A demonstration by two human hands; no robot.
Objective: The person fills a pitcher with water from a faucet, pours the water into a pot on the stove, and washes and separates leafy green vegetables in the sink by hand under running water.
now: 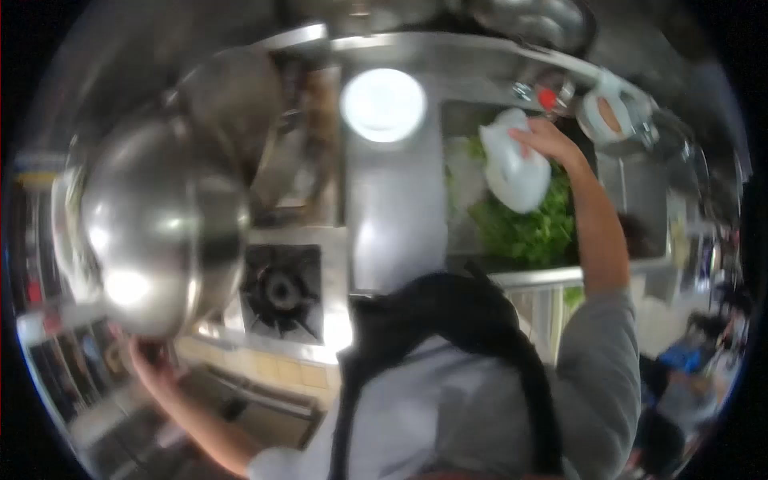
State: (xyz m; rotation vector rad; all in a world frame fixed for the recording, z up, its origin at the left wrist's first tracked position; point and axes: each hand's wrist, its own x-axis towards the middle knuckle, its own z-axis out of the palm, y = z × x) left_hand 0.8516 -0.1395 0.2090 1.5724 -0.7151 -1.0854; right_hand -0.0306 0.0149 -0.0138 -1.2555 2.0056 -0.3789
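Observation:
My right hand (548, 140) is closed on the edge of a white, rounded vessel (516, 172), perhaps a plastic bowl or scoop; blur hides its exact kind. The vessel is tilted above a pile of leafy greens (528, 228) in the metal sink (460, 240). Far to the left, a large shiny steel bowl (160, 224) looms close to the camera, over the stove side. My left hand (152, 360) is at its lower edge, with the fingers curled against the rim and partly hidden.
A round white container (384, 104) stands on the steel counter (396, 200) left of the sink. A gas burner (280, 288) lies between the counter and the steel bowl. Behind the sink are a white handled container (606, 116) and a small red item (547, 98).

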